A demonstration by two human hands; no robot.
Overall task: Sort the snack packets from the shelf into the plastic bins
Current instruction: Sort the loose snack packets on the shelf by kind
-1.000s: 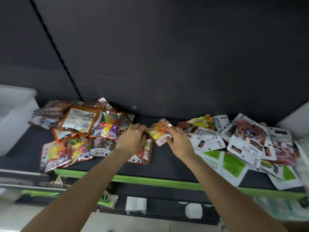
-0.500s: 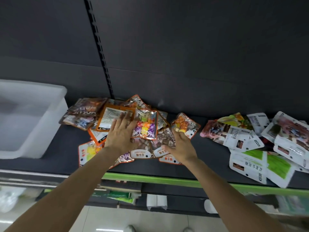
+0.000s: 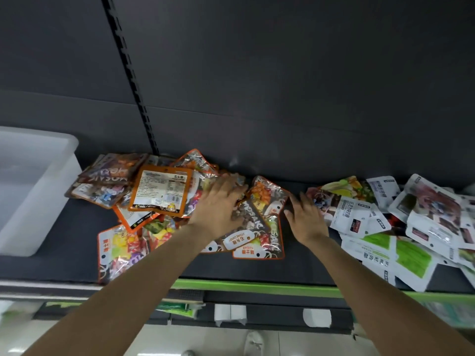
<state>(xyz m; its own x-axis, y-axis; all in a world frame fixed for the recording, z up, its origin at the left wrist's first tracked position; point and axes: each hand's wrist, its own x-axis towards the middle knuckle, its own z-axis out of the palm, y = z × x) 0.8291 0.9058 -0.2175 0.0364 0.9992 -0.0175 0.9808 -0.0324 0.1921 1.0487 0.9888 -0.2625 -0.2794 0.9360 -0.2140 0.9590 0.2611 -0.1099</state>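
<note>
The dark shelf (image 3: pixel 64 263) carries everything here, so take it as the landmark. At its left end stands a white plastic bin (image 3: pixel 38 181), the only bin in view. On the shelf's middle lies the heap of orange-edged candy packets (image 3: pixel 159 191), overlapping one another. On its right end is a separate spread of white-and-green packets (image 3: pixel 401 255).

The left hand (image 3: pixel 218 206) lies flat on the candy heap, fingers straight and slightly spread, pressing rather than gripping. The right hand (image 3: pixel 305 222) rests on the bare shelf between the two heaps, fingers extended, at the edge of the stone-candy packet (image 3: pixel 259 201); whether its fingertips touch that packet I cannot tell, since the frame is a little blurred there.

The step looks like gathering the candy packets into one stack. To do it well, I would sweep both palms inward along the shelf, square the slippery foil edges together, then close the fingers under the stack before carrying it left to the bin, keeping the white-and-green kind out.
</note>
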